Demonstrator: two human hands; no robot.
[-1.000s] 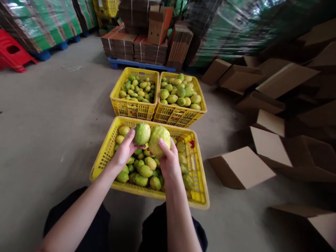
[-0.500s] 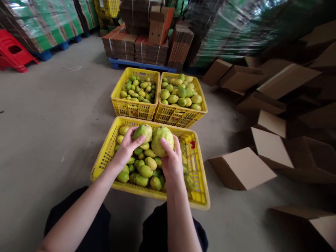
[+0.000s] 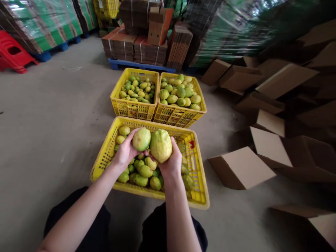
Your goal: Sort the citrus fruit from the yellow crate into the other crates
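Note:
My left hand [image 3: 125,153] is closed around the side of a smooth green-yellow lemon [image 3: 141,139]. In my right hand [image 3: 172,163] rests a bigger, bumpy yellow-green lemon [image 3: 161,146], cupped from below and the right. The two fruits are side by side, almost touching, above a yellow plastic crate [image 3: 202,175]. Inside that crate lie several loose lemons [image 3: 145,171], green to yellow, partly hidden by my hands and forearms.
Beyond it stand two more yellow crates, one on the left [image 3: 133,106] and one on the right [image 3: 181,113], both full of lemons. Cardboard boxes [image 3: 248,168] lie on the right. Flattened cartons [image 3: 120,45] sit on a blue pallet [image 3: 143,65]; a red stool [image 3: 15,52] is far left.
Both hands have rolled palm-up, so the thumbs no longer lie across the front of the lemons. Each lemon has turned in the hand and sits slightly lower and further left.

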